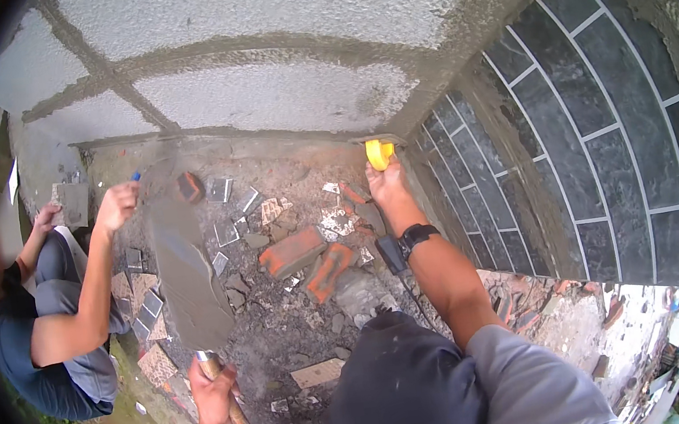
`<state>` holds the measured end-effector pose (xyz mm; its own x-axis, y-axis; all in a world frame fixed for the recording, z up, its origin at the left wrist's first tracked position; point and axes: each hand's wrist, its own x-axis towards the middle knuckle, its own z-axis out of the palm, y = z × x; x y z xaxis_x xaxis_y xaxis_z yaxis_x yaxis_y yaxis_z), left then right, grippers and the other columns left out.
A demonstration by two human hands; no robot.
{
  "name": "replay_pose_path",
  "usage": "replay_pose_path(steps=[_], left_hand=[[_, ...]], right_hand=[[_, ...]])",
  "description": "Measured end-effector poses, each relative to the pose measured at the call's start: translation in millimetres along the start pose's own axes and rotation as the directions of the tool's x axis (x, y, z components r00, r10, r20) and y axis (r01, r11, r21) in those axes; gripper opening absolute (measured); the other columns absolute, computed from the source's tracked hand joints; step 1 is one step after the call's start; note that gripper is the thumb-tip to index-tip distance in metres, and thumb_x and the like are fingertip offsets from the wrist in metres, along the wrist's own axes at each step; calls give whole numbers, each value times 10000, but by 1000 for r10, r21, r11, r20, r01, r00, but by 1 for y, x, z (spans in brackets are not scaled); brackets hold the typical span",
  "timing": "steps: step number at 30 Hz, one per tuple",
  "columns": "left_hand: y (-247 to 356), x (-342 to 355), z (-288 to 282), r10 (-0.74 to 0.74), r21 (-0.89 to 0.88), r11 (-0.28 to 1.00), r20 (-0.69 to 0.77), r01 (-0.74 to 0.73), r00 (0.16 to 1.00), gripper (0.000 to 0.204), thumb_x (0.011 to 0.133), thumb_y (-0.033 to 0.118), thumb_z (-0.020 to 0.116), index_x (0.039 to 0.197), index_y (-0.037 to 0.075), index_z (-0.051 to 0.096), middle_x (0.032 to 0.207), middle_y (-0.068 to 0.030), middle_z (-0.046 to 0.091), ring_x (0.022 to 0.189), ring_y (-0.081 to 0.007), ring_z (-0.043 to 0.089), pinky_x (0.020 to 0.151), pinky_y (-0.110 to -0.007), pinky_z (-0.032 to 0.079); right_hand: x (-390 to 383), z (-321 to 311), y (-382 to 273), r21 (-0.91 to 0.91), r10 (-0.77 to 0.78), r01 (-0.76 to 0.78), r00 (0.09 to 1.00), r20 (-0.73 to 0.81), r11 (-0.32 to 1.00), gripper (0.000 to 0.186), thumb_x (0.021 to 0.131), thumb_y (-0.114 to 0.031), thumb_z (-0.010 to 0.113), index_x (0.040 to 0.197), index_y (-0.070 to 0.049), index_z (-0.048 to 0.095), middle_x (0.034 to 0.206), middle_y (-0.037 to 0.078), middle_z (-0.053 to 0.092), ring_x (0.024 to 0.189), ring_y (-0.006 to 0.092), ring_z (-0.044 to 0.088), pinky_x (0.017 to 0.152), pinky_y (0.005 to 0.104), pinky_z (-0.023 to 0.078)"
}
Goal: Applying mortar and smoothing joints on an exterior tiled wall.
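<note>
My left hand (pixel 215 384) is closed around a wooden handle (pixel 239 412) with a metal collar; just beyond it is a broad grey blade (pixel 190 273) coated in wet mortar. My right hand (pixel 389 185) reaches forward, gripping a small yellow tool (pixel 380 154) against the foot of the rough, mortar-streaked wall (pixel 273 89), near the corner with the dark grey tiled wall (pixel 578 115). What the tool's far side touches is too small to make out.
A co-worker (pixel 24 335) squats at left, holding a tile piece (pixel 72 202) and a blue-handled tool (pixel 135 177). Broken red bricks (pixel 292 252), tile scraps (pixel 319 375) and rubble cover the ground. Greenery edges the lower left; more debris (pixel 589 313) lies at lower right.
</note>
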<state>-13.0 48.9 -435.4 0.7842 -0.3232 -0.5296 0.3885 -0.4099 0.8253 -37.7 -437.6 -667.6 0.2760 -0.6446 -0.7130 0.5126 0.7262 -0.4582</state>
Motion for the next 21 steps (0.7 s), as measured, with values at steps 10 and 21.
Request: replay_pose_path(steps=[10,21], left_hand=[[9,4,7,-2,-16,1000,-25,1,1000,201,779,-26,614,914,50,485,659,-6,500,465,-104,496,424,-248,422],[1,19,18,-3,11,1000,51,2,999,211,763,-32,606,901,59,476,635,-6,500,433,-108,484,395,-249,398]], right_hand=[[-12,-17,2,58,60,-82,947,315,995,265,1015,-278,366,1057,-127,579,855,17,621,698,139,594,571,260,500],[27,-28,-19,101,82,-109,968,237,989,256,939,-189,294,1005,-94,522,650,51,517,536,135,511,480,232,467]])
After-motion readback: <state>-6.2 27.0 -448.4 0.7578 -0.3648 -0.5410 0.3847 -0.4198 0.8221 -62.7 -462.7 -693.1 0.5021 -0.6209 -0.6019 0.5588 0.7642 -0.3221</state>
